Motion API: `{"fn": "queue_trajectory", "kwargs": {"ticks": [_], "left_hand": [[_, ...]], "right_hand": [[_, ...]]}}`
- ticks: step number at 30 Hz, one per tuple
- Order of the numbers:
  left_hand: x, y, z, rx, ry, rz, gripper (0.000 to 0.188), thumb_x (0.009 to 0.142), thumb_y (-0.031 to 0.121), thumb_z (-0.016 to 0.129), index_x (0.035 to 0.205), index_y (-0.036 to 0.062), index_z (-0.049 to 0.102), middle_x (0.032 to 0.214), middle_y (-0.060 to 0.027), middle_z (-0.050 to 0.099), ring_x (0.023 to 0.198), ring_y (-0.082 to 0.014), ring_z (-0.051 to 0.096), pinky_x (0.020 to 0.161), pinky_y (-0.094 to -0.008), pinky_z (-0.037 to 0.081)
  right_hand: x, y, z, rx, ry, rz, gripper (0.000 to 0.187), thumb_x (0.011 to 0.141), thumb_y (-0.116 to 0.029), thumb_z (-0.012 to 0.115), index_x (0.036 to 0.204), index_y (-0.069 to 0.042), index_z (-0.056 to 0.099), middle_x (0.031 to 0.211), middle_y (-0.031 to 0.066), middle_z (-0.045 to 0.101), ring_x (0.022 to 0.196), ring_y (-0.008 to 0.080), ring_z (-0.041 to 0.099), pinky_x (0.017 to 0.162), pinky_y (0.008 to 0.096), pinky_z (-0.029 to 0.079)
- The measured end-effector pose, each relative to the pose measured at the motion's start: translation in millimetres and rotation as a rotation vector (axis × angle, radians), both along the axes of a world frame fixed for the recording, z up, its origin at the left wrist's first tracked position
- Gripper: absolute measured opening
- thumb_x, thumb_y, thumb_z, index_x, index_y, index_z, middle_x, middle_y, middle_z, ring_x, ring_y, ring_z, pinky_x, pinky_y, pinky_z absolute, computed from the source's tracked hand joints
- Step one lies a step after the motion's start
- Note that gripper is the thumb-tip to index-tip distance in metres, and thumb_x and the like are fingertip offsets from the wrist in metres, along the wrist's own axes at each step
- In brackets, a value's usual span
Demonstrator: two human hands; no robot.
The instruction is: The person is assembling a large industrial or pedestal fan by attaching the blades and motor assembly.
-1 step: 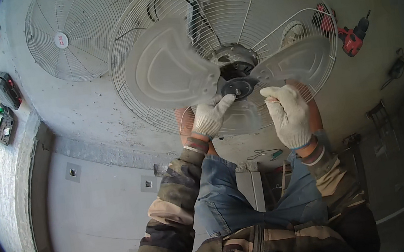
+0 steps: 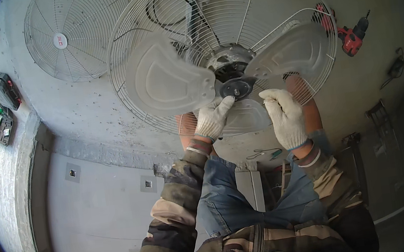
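Touching the lower front edge of the dark round hub with the thumb of the white-gloved left hand, with fingers out of sight behind; cannot tell how firmly clasped. Holding the right hand, gloved alike, just beside the hub but apart from it, curled with fingertips toward the thumb; cannot tell whether pinching anything small.

Can place the hub in front of the motor, at the middle of the fan. Can count three grey translucent blades around it: a left blade, a right blade, reaching out above the right hand, and a lower blade, partly covered by the left hand.

Counting two wire guards: a large cage behind the blades, crossing in front of both shins, and a loose grille lying just beside it at upper left. Seen through the cage wires: a looped black cable and a red tool.

Farther out, finding one red-and-black drill just past the cage's right rim, two black cases at far left, and one green-handled item near the right knee.
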State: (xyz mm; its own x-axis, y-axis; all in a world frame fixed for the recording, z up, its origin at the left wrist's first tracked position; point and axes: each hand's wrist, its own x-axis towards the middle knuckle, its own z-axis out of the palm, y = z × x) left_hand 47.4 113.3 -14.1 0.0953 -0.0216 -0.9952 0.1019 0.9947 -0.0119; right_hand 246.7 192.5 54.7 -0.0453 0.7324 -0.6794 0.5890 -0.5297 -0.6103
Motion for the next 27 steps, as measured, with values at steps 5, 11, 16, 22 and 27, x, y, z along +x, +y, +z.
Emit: {"fn": "queue_trajectory", "kwargs": {"ticks": [5, 11, 16, 22, 27], "left_hand": [[40, -32, 11, -0.086, 0.054, 0.451, 0.033, 0.099, 0.036, 0.067, 0.096, 0.0032, 0.069, 0.065, 0.0039, 0.052, 0.053, -0.0053, 0.045, 0.048, -0.0235, 0.036], [24, -18, 22, -0.059, 0.055, 0.513, 0.021, 0.098, 0.015, 0.068, 0.112, 0.0001, 0.070, 0.080, -0.0015, 0.065, 0.062, -0.0072, 0.056, 0.054, -0.0222, 0.044], [-19, -9, 52, 0.571, 0.455, 0.160, 0.028, 0.095, 0.006, 0.067, 0.122, -0.0032, 0.067, 0.124, -0.0123, 0.069, 0.109, -0.0170, 0.065, 0.093, -0.0274, 0.053], [-80, -10, 73, 0.355, 0.948, -0.079, 0.047, 0.093, 0.008, 0.069, 0.137, 0.0006, 0.057, 0.135, -0.0125, 0.064, 0.106, -0.0174, 0.067, 0.089, -0.0254, 0.053], [-91, -33, 60, 0.402, 0.884, -0.008, 0.057, 0.088, 0.007, 0.073, 0.140, -0.0017, 0.052, 0.138, -0.0192, 0.055, 0.130, -0.0307, 0.052, 0.111, -0.0419, 0.039]], "right_hand": [[-1, -50, -15, -0.139, -0.172, 0.110, 0.036, 0.086, -0.020, 0.077, 0.117, -0.007, 0.065, 0.073, 0.0064, 0.057, 0.070, 0.0260, 0.059, 0.068, 0.0396, 0.051], [-1, -65, -27, -0.327, -0.152, 0.180, 0.029, 0.087, -0.016, 0.075, 0.113, -0.007, 0.065, 0.077, 0.0115, 0.062, 0.070, 0.0262, 0.062, 0.068, 0.0399, 0.052], [-25, -60, -23, -0.457, 0.041, 0.238, 0.024, 0.090, -0.020, 0.072, 0.111, -0.009, 0.065, 0.089, 0.0128, 0.072, 0.082, 0.0327, 0.070, 0.071, 0.0439, 0.055], [-29, -30, -8, -0.151, -0.141, 0.071, 0.031, 0.090, -0.012, 0.073, 0.117, -0.001, 0.062, 0.085, 0.0092, 0.068, 0.073, 0.0192, 0.063, 0.070, 0.0330, 0.052], [-31, -34, -18, -0.309, -0.268, -0.040, 0.045, 0.083, -0.015, 0.080, 0.119, -0.002, 0.057, 0.074, 0.0031, 0.057, 0.066, 0.0168, 0.055, 0.067, 0.0336, 0.050]]}}
